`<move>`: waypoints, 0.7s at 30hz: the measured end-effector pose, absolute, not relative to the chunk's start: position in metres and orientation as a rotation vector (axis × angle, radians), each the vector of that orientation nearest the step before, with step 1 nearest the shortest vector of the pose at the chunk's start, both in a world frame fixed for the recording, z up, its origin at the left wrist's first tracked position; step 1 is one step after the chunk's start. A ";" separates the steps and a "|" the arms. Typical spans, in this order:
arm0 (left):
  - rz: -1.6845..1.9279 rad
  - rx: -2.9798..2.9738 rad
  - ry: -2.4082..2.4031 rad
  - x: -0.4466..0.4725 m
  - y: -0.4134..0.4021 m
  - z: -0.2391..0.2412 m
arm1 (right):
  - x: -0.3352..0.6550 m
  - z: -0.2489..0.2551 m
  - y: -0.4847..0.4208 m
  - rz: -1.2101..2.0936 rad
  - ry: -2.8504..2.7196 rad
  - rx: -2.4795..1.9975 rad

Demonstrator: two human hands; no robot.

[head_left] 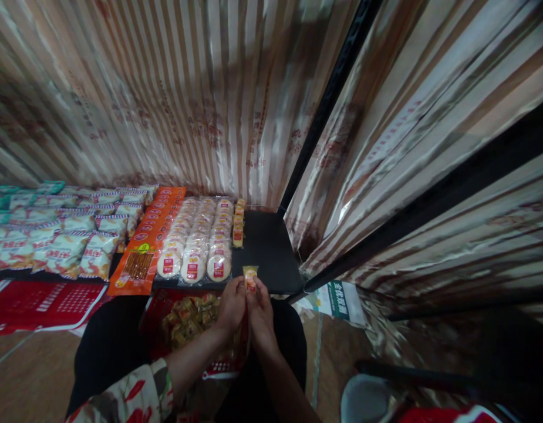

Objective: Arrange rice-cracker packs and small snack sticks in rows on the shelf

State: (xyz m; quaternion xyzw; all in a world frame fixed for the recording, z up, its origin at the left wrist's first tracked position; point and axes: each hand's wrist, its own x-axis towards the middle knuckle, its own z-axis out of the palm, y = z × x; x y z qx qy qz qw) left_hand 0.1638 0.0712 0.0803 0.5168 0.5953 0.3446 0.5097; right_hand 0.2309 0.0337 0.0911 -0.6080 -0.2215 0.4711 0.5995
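Observation:
My left hand [231,305] and my right hand [260,311] are pressed together in front of me, both pinching one small yellow snack packet [250,277] with a red label. They hover at the front edge of a low black shelf [271,252]. Just below my hands, on my lap, lies a red bag [189,320] full of several similar yellow packets. A short column of the same small packets [239,226] stands on the shelf beyond my hands, next to rows of round white cakes [196,241].
An orange snack pack [145,247] and white-and-red bags [68,241] fill the shelf's left part. Striped foil curtains [187,100] hang behind and to the right, split by a black post [328,100]. A red crate [37,302] sits low left; a white bucket [363,399] low right.

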 end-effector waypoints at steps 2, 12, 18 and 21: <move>0.820 1.258 1.436 0.167 0.077 0.082 | 0.235 0.092 0.038 1.088 -0.524 -1.416; 0.776 1.317 1.442 0.189 0.109 0.087 | 0.254 0.085 0.071 1.063 -0.512 -1.410; 0.751 1.357 1.481 0.196 0.117 0.086 | 0.261 0.072 0.080 1.028 -0.504 -1.421; 0.737 1.398 1.498 0.198 0.120 0.086 | 0.265 0.064 0.084 1.007 -0.497 -1.456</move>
